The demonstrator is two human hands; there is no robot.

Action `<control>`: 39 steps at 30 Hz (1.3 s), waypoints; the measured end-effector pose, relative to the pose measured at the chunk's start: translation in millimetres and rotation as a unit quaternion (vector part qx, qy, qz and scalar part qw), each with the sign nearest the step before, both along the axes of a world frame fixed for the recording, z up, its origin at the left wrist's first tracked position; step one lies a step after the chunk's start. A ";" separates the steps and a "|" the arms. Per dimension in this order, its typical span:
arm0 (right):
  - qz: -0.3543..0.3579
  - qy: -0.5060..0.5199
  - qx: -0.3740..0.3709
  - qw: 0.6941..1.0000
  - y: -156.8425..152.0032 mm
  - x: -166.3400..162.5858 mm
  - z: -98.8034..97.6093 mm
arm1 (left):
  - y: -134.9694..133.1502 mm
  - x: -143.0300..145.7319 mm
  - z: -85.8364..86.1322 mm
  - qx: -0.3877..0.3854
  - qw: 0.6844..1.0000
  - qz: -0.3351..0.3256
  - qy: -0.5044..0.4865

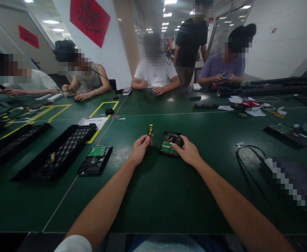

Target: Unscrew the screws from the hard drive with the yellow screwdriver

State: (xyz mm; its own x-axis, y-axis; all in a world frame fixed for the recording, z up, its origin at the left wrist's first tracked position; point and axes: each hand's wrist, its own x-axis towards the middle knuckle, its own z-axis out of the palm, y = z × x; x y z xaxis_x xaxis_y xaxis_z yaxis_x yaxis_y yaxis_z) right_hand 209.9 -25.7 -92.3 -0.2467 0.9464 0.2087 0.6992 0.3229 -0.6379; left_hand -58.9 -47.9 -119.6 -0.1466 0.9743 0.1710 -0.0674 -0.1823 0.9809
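My left hand is closed around a small screwdriver with a yellow-and-black handle, which points upward out of the fist. Its shaft is hidden by the fingers. Just to the right, my right hand grips the right side of a hard drive, thumb on top and fingers at the far edge. That drive has its green circuit board side up and stays at the table surface. A second hard drive, also board side up, lies farther left, touched by neither hand.
A long black tray stands at the left, with another black tray beyond it. Another drive, a black cable and a pixelated object are at the right. Several people sit across the green table.
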 end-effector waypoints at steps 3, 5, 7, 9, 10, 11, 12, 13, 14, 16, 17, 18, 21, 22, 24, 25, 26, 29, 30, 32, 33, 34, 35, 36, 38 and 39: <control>-0.017 -0.057 -0.033 0.998 1.1 -8.4 0.1 | 2.2 -2.4 -1.2 -0.004 0.998 -0.001 -0.061; -0.026 -0.094 -0.050 0.994 1.9 -13.8 0.2 | 2.5 -1.8 -0.9 -0.010 0.996 -0.005 -0.094; -0.026 -0.115 -0.061 0.991 3.4 -16.7 0.8 | 2.3 -0.3 -0.1 -0.015 0.993 -0.010 -0.119; -0.016 -0.123 -0.067 0.990 6.0 -17.1 2.1 | 1.7 1.2 1.1 -0.020 0.990 -0.015 -0.136; -0.011 -0.124 -0.068 0.990 7.7 -16.7 3.1 | 1.4 1.8 1.9 -0.023 0.989 -0.018 -0.143; -0.006 -0.124 -0.068 0.990 9.4 -16.2 4.1 | 1.0 2.2 2.7 -0.024 0.989 -0.020 -0.148; -0.003 -0.124 -0.067 0.990 11.1 -15.6 5.2 | 0.6 2.4 3.5 -0.025 0.988 -0.021 -0.152; -0.004 -0.122 -0.067 0.990 12.7 -15.1 6.2 | 0.1 2.5 4.3 -0.026 0.987 -0.022 -0.156; -0.006 -0.122 -0.069 0.990 14.0 -14.7 7.1 | -0.3 2.4 5.1 -0.025 0.987 -0.021 -0.159; -0.011 -0.121 -0.075 0.990 15.7 -14.2 8.2 | -1.0 2.4 6.2 -0.024 0.986 -0.016 -0.165; -0.013 -0.120 -0.078 0.990 16.1 -14.0 8.4 | -1.4 2.4 6.4 -0.022 0.986 -0.013 -0.167; -0.015 -0.119 -0.081 0.989 16.2 -13.7 8.3 | -1.8 2.7 6.6 -0.019 0.985 -0.008 -0.169; -0.020 -0.122 -0.087 0.989 15.8 -12.8 7.1 | -3.7 4.5 7.1 -0.005 0.986 0.013 -0.163; -0.020 -0.124 -0.089 0.988 15.5 -12.6 6.7 | -4.6 5.6 7.8 0.001 0.987 0.022 -0.157; -0.018 -0.129 -0.093 0.987 15.1 -12.6 6.5 | -6.3 8.2 10.7 0.014 0.989 0.043 -0.138; -0.017 -0.129 -0.097 0.987 14.8 -12.8 6.6 | -6.8 9.7 13.3 0.022 0.990 0.055 -0.127; -0.017 -0.128 -0.100 0.987 14.4 -13.1 7.0 | -7.0 11.3 16.6 0.030 0.991 0.068 -0.114; -0.013 -0.122 -0.101 0.987 12.0 -14.1 8.2 | -4.0 16.3 31.8 0.064 0.990 0.109 -0.060; -0.011 -0.120 -0.097 0.988 10.7 -14.3 8.5 | -1.9 17.8 38.7 0.077 0.990 0.117 -0.036; -0.007 -0.117 -0.087 0.989 7.3 -13.8 8.7 | 2.9 20.7 55.5 0.098 0.987 0.124 0.009; -0.003 -0.115 -0.081 0.990 5.2 -12.9 8.7 | 5.0 22.0 65.3 0.104 0.987 0.118 0.029; -0.001 -0.115 -0.079 0.990 3.1 -11.5 8.5 | 6.6 23.3 76.0 0.110 0.987 0.102 0.050; 0.003 -0.115 -0.081 0.990 0.9 -9.6 8.3 | 7.3 24.7 87.0 0.119 0.987 0.082 0.069; 0.016 -0.113 -0.078 0.990 -1.3 -7.3 7.9 | 7.0 26.1 98.0 0.132 0.985 0.057 0.093; 0.036 -0.107 -0.072 0.991 -5.2 -1.8 7.2 | 3.5 29.3 117.8 0.153 0.975 0.016 0.162; 0.052 -0.103 -0.068 0.991 -6.9 0.9 6.8 | 0.7 30.7 125.6 0.159 0.966 -0.001 0.205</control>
State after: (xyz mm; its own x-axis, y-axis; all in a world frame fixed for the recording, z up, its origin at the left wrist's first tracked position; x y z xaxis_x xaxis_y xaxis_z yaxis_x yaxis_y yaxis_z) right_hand 210.9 -32.6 -85.5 -0.3677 0.9298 0.0168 0.7869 0.3208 -0.5272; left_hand -28.2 -47.2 6.0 -0.0013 0.8637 0.5041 0.3140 -0.4782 0.8202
